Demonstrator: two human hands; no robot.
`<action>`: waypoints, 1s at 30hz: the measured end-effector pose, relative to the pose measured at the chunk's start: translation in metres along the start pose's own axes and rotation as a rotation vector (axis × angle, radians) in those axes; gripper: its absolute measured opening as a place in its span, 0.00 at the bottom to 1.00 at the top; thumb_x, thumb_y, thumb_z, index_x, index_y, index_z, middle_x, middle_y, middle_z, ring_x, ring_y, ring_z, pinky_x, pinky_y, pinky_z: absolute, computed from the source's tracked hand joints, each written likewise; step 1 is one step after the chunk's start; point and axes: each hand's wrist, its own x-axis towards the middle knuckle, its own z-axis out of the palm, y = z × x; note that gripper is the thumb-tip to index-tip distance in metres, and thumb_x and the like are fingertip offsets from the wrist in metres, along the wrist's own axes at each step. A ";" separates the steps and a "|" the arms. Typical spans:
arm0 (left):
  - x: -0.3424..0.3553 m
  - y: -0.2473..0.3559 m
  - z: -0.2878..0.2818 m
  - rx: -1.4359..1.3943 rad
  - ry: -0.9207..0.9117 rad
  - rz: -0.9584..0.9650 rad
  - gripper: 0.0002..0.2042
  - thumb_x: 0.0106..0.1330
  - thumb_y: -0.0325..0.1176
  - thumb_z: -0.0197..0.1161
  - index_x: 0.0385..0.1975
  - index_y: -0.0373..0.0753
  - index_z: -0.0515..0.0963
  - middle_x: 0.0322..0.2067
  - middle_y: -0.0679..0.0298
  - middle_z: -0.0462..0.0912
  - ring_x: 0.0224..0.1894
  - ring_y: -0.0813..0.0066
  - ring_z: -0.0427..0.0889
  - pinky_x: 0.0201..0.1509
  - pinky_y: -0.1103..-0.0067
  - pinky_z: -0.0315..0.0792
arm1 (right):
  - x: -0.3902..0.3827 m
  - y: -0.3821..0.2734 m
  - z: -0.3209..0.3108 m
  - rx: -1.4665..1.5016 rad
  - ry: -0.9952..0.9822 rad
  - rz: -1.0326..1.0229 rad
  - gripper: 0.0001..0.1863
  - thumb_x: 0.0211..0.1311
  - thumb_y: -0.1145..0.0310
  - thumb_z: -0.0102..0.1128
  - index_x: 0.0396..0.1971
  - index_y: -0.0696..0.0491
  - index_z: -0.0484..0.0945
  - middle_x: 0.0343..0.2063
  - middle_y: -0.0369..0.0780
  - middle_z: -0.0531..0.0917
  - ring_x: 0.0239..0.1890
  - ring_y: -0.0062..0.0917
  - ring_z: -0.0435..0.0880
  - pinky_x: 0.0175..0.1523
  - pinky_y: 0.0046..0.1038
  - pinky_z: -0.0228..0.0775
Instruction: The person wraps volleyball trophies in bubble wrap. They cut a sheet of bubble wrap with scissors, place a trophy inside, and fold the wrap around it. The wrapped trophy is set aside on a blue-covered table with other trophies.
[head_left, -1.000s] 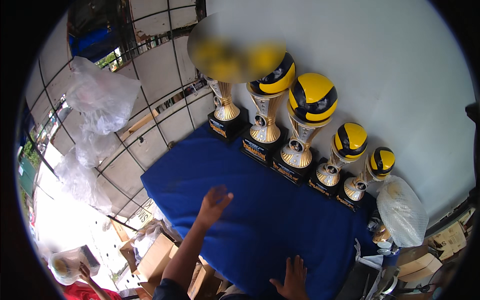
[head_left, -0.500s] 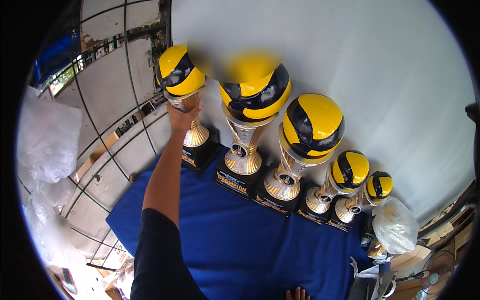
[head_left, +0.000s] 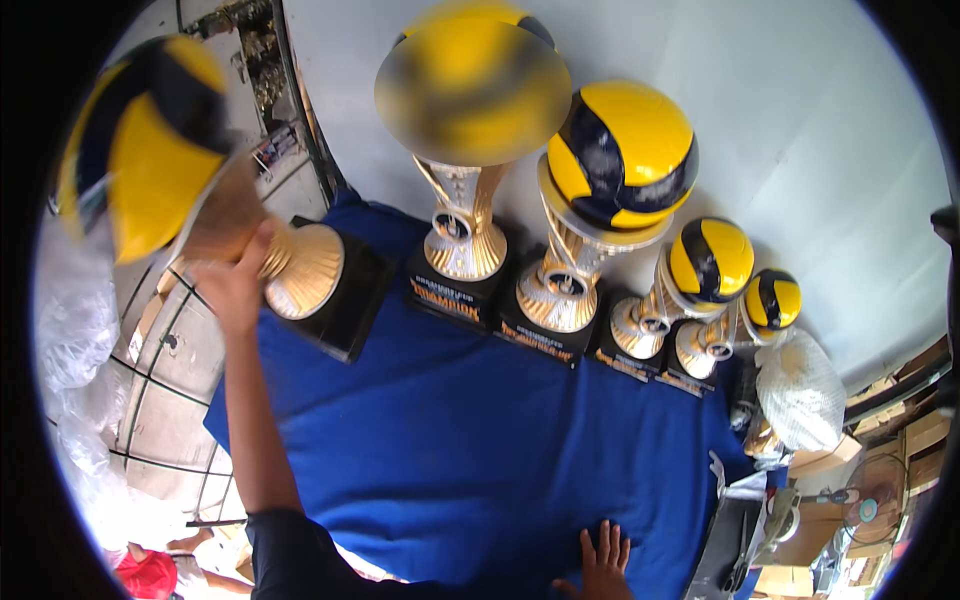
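Note:
My left hand (head_left: 230, 285) grips the stem of a gold trophy (head_left: 305, 280) with a large yellow and dark ball top, tilting it far to the left; the ball is smeared by motion and the black base is slanted. To its right, several similar trophies stand in a row against the pale wall: a tall one (head_left: 462, 240), partly blurred at the top, a large one (head_left: 620, 150) and smaller ones (head_left: 710, 260) (head_left: 770, 300). My right hand (head_left: 595, 560) lies with fingers spread on the blue cloth (head_left: 430, 440) near the front edge.
A bubble-wrapped item (head_left: 800, 390) sits at the table's right end, with cardboard boxes (head_left: 800, 540) and a fan (head_left: 870, 500) beyond. A wire grid (head_left: 150, 390) with hanging plastic bags (head_left: 80, 310) borders the left. A co-worker in red (head_left: 145, 575) shows at lower left.
My left hand reached up, took hold of the leftmost trophy and has pulled it leftward, tilting it. My right hand still rests low on the cloth. The view has shifted.

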 end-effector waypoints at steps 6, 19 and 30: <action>-0.052 -0.032 -0.127 0.170 0.109 -0.079 0.29 0.63 0.40 0.87 0.54 0.20 0.86 0.52 0.49 0.92 0.50 0.61 0.89 0.63 0.64 0.81 | 0.010 0.002 -0.010 0.103 -0.245 0.084 0.61 0.67 0.27 0.65 0.88 0.49 0.50 0.87 0.60 0.42 0.88 0.62 0.37 0.87 0.64 0.29; -0.105 -0.075 -0.155 0.423 0.099 -0.161 0.24 0.64 0.34 0.81 0.44 0.22 0.73 0.36 0.50 0.85 0.26 0.66 0.78 0.27 0.75 0.76 | -0.014 0.025 -0.015 0.227 -0.018 0.061 0.52 0.75 0.44 0.68 0.88 0.47 0.50 0.86 0.54 0.49 0.89 0.53 0.42 0.88 0.58 0.41; -0.220 0.121 -0.129 0.193 0.368 0.150 0.36 0.78 0.51 0.71 0.76 0.32 0.68 0.53 0.47 0.86 0.56 0.54 0.86 0.59 0.60 0.85 | -0.182 0.213 -0.058 0.006 0.474 0.865 0.44 0.54 0.59 0.78 0.75 0.42 0.74 0.67 0.55 0.69 0.66 0.63 0.70 0.68 0.66 0.67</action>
